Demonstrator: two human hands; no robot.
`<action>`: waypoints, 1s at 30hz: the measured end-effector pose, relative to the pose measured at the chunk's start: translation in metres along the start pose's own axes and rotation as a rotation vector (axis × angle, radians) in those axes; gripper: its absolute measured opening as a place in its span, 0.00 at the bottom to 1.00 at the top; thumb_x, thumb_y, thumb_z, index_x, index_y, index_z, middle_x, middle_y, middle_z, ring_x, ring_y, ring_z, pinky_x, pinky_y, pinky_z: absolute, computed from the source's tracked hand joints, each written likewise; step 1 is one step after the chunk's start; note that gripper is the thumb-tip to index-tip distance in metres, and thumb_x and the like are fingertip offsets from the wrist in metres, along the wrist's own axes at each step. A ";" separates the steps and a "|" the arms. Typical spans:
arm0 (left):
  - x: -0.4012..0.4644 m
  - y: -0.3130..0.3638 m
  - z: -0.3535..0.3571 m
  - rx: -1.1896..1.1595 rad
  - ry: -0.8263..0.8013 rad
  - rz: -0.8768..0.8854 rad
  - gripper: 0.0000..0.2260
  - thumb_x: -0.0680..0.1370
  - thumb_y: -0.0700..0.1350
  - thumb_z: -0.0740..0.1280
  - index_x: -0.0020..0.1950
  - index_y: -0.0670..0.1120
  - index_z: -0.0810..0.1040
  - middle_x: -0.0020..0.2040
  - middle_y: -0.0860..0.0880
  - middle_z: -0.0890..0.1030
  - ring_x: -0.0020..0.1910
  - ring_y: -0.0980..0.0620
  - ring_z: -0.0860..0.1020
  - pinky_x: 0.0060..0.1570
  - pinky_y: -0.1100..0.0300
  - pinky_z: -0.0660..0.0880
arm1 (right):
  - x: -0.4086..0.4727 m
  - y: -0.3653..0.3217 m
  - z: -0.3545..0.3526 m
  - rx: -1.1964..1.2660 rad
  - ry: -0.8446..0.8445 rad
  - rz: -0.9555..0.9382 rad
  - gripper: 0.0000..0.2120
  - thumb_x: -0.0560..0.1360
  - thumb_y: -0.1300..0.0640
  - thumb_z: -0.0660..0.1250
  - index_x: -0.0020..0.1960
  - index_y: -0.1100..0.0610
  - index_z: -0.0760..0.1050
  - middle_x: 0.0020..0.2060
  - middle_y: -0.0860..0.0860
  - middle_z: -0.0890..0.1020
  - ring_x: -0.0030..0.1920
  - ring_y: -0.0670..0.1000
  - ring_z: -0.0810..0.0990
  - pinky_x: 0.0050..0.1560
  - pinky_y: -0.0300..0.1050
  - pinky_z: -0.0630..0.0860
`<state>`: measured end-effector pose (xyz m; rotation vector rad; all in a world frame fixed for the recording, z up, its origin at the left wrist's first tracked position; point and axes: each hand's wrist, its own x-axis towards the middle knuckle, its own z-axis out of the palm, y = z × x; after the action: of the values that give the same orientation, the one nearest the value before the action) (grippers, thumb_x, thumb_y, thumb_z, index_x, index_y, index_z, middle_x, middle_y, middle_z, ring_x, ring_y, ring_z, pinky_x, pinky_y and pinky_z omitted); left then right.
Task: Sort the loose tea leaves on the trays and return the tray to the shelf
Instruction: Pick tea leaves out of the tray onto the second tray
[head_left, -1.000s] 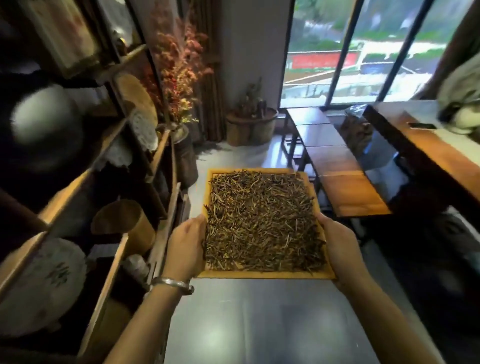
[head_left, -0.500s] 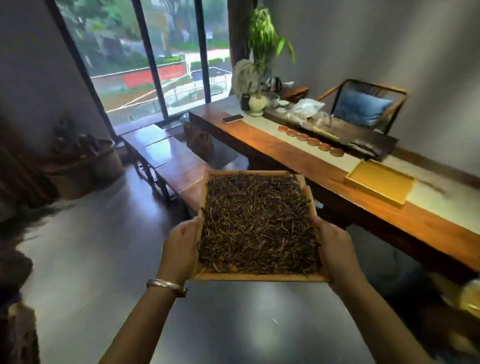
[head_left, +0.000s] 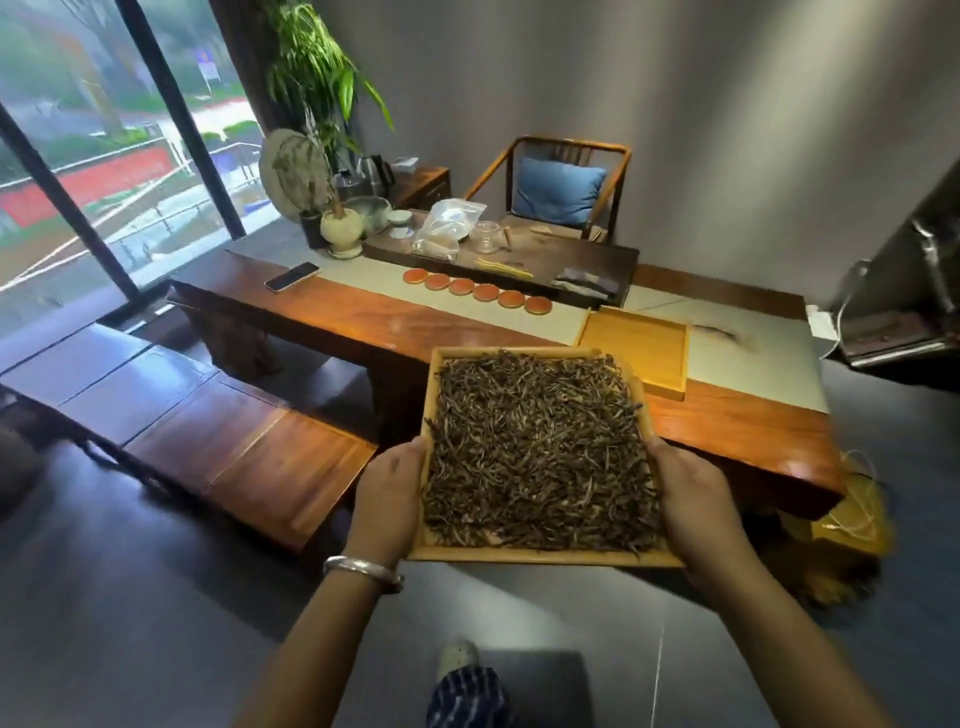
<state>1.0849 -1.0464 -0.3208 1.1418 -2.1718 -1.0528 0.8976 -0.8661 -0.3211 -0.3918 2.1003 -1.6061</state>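
A square wooden tray (head_left: 540, 557) heaped with dark loose tea leaves (head_left: 535, 452) is carried level in front of me, above the floor and near the front edge of the long wooden table (head_left: 395, 325). My left hand (head_left: 387, 493) grips the tray's left rim, a silver bangle on that wrist. My right hand (head_left: 693, 501) grips the right rim. A second, empty yellow tray (head_left: 636, 351) lies on the table's pale runner just beyond the carried one.
On the table are a phone (head_left: 292, 276), a row of orange coasters (head_left: 475, 290), a dark tea board (head_left: 519, 262) with a plastic bag and glassware. A chair with a blue cushion (head_left: 558, 195) stands behind. A low bench (head_left: 208, 426) sits left.
The view has swung from the shelf on the left to the table. Both hands kept their grip and carried the tea tray toward the table's front edge.
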 end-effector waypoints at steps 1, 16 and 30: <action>0.014 -0.002 0.004 -0.042 0.000 -0.025 0.12 0.82 0.40 0.55 0.55 0.47 0.78 0.45 0.50 0.76 0.38 0.62 0.69 0.37 0.83 0.61 | 0.012 -0.002 0.005 -0.013 0.022 -0.003 0.21 0.80 0.46 0.56 0.43 0.59 0.81 0.38 0.52 0.86 0.37 0.47 0.83 0.33 0.45 0.74; 0.257 -0.002 0.073 -0.207 -0.273 0.084 0.19 0.82 0.46 0.56 0.34 0.44 0.76 0.33 0.50 0.78 0.32 0.61 0.73 0.35 0.63 0.68 | 0.172 -0.019 0.054 -0.217 0.283 -0.037 0.19 0.80 0.52 0.58 0.42 0.67 0.75 0.39 0.65 0.80 0.41 0.64 0.77 0.43 0.54 0.74; 0.366 0.011 0.199 -0.230 -0.410 -0.005 0.21 0.82 0.48 0.55 0.44 0.32 0.77 0.42 0.36 0.81 0.40 0.47 0.75 0.42 0.54 0.69 | 0.323 0.012 0.008 -0.119 0.199 0.103 0.18 0.79 0.50 0.60 0.43 0.66 0.73 0.35 0.63 0.75 0.37 0.61 0.73 0.40 0.43 0.72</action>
<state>0.7427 -1.2669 -0.4120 0.8856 -2.2648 -1.6082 0.6274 -1.0281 -0.3950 -0.1641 2.3318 -1.5197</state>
